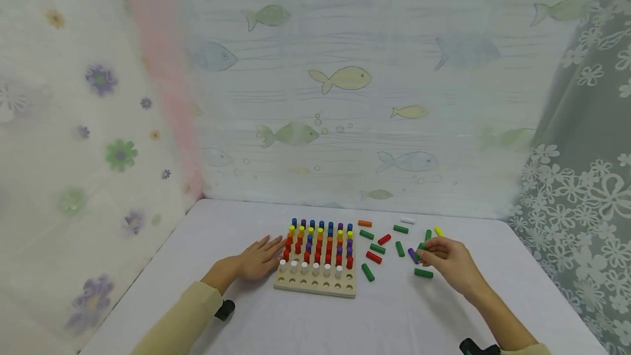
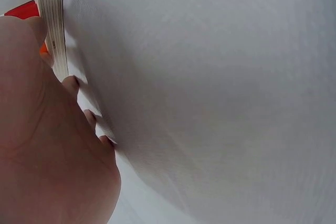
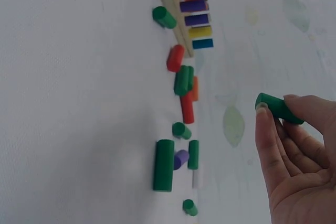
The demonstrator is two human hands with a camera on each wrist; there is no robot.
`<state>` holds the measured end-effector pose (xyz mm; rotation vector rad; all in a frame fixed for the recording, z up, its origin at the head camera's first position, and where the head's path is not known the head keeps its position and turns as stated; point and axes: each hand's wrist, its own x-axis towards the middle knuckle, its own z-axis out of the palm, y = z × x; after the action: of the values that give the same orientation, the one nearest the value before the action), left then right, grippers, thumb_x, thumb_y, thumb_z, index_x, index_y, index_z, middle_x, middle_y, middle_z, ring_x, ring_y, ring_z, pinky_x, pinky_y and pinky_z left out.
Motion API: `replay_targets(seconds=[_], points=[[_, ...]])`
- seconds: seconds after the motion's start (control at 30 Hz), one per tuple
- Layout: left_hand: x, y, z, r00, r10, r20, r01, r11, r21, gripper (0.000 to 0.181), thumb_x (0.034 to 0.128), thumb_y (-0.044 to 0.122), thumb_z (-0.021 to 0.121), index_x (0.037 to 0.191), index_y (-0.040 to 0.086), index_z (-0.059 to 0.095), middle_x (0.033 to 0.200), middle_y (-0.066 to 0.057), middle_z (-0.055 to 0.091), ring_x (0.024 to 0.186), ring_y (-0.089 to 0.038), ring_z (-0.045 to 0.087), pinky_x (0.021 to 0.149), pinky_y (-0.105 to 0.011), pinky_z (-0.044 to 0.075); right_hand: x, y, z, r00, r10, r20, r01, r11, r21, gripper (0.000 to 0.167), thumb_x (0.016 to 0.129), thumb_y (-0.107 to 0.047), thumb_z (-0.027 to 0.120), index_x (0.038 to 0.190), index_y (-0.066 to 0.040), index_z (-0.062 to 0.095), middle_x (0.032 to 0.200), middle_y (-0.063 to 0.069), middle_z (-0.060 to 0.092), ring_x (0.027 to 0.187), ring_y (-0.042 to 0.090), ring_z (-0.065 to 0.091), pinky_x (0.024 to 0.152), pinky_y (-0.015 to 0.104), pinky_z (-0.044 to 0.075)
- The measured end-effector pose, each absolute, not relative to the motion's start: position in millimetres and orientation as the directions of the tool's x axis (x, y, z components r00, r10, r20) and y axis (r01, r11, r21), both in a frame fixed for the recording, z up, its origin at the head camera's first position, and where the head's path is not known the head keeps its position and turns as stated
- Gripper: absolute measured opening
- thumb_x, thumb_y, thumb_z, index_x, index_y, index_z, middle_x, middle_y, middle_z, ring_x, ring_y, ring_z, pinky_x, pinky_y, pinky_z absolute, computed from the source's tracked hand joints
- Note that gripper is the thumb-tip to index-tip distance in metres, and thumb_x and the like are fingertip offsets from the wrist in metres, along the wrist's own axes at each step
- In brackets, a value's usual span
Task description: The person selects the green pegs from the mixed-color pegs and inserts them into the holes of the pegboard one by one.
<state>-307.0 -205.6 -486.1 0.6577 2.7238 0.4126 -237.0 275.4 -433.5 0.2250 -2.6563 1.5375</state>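
Note:
A wooden peg board (image 1: 315,290) holds rows of blue, purple, yellow, orange, red and white pegs; several holes along its front row are bare. My left hand (image 1: 257,259) lies flat with spread fingers at the board's left edge; in the left wrist view the hand (image 2: 52,129) is beside the board's side (image 2: 51,19). My right hand (image 1: 451,264) pinches a green peg (image 1: 420,251) above the cloth, right of the board. In the right wrist view, thumb and fingertips of that hand (image 3: 302,145) grip the green peg (image 3: 278,108).
Loose pegs lie right of the board: several green ones (image 1: 367,272), red ones (image 1: 373,257), an orange (image 1: 365,223), a white (image 1: 407,221), a purple (image 1: 413,256) and a yellow (image 1: 439,232). A fish-patterned curtain (image 1: 345,125) hangs behind the table.

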Motion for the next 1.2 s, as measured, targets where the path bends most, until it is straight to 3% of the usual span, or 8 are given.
replay_targets(seconds=[0.2,0.67,0.93,1.2], points=[[-303,-205,-491,-0.857,0.460,-0.233,0.375,0.866,0.330,0.062,0.1091,0.043,0.039,0.165,0.020,0.023,0.172,-0.003,0.017,0.158,-0.034,0.006,0.126,-0.057,0.008,-235,270,-434,-0.981,-0.135,0.139,-0.186,0.452,-0.872,0.030,0.098,-0.013,0.070,0.116,0.009,0.062,0.104,0.015,0.073,0.087,0.026,0.074,0.082,0.033,0.061],[-286,-199,-481,-0.851,0.470,-0.236,0.386,0.863,0.326,0.063,0.1096,0.041,0.039,0.164,0.013,0.024,0.171,-0.010,0.018,0.157,-0.040,0.007,0.124,-0.061,0.009,-230,256,-434,-0.965,-0.201,0.170,-0.240,0.407,-0.881,0.032,0.096,-0.015,0.073,0.116,0.007,0.061,0.101,0.014,0.073,0.086,0.030,0.073,0.079,0.035,0.062],[-284,-201,-492,-0.861,0.461,-0.215,0.378,0.862,0.338,0.066,0.1082,0.047,0.038,0.165,0.018,0.022,0.172,-0.007,0.016,0.157,-0.039,0.006,0.124,-0.062,0.007,-227,250,-431,-0.958,-0.230,0.169,-0.253,0.409,-0.877,0.028,0.096,-0.017,0.073,0.114,0.003,0.063,0.099,0.012,0.074,0.084,0.027,0.072,0.078,0.034,0.060],[-283,-200,-500,-0.876,0.431,-0.218,0.352,0.878,0.324,0.063,0.1087,0.043,0.041,0.164,0.019,0.024,0.172,-0.003,0.017,0.158,-0.036,0.007,0.125,-0.059,0.008,-222,242,-432,-0.939,-0.270,0.213,-0.309,0.391,-0.867,0.023,0.095,-0.014,0.074,0.111,0.000,0.065,0.093,0.011,0.073,0.081,0.028,0.070,0.074,0.033,0.061]])
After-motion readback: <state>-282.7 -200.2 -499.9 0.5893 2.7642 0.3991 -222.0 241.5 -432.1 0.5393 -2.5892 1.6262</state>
